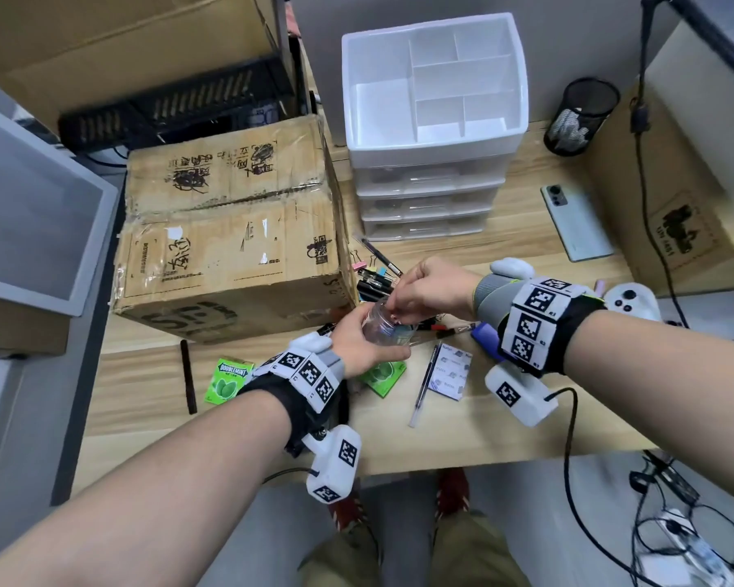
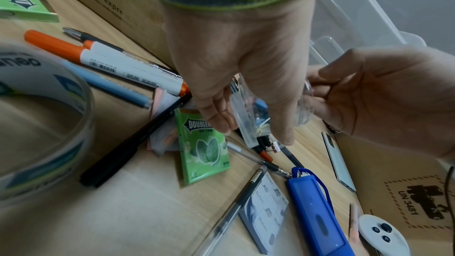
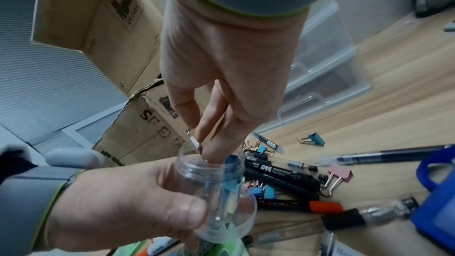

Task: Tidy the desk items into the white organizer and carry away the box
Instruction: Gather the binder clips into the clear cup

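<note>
A phone [image 1: 577, 222] lies on the desk [image 1: 505, 434] right of the drawers. A mesh cup [image 1: 581, 116] stands behind it, a white controller [image 1: 630, 300] nearer the edge.

Tabletop [image 1: 462, 434]: light wood-grain laminate, front edge straight. Grey wall [image 1: 327, 44] rises directly behind the tabletop. Grey floor [image 1: 568, 523] below the tabletop's front edge, with black cables [image 1: 653, 540] loose on it toward the right. Left of the tabletop, a pale grey framed panel [image 1: 30, 213], and beyond it a black slotted rack [image 1: 179, 99] at the back. Right wrist view shows a ribbed grey surface [image 3: 49, 85] beside the tabletop. Lighting even and diffuse, shadows soft.
</note>
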`<state>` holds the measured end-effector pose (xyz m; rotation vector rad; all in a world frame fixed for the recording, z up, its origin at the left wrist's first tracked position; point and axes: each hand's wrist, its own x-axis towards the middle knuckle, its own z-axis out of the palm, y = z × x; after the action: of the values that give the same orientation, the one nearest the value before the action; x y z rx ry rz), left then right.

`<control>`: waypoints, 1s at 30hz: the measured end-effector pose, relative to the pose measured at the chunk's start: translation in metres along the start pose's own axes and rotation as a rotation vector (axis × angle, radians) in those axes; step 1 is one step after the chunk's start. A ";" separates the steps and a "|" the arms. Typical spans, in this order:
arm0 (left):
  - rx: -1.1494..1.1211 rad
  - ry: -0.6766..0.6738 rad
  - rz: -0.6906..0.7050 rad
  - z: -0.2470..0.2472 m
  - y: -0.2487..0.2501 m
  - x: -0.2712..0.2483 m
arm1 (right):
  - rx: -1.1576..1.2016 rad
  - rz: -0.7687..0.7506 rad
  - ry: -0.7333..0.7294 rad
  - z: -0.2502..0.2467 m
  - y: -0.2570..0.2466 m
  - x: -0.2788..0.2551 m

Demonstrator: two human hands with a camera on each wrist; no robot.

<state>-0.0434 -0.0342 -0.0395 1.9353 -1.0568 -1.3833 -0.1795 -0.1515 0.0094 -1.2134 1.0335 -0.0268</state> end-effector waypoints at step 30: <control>0.039 0.006 -0.024 -0.019 -0.016 -0.028 | -0.997 -0.007 0.445 -0.035 0.072 0.015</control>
<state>-0.0254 -0.0022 -0.0306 1.9850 -1.0692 -1.3787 -0.2298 -0.1560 -0.0550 -2.1765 1.4997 0.2519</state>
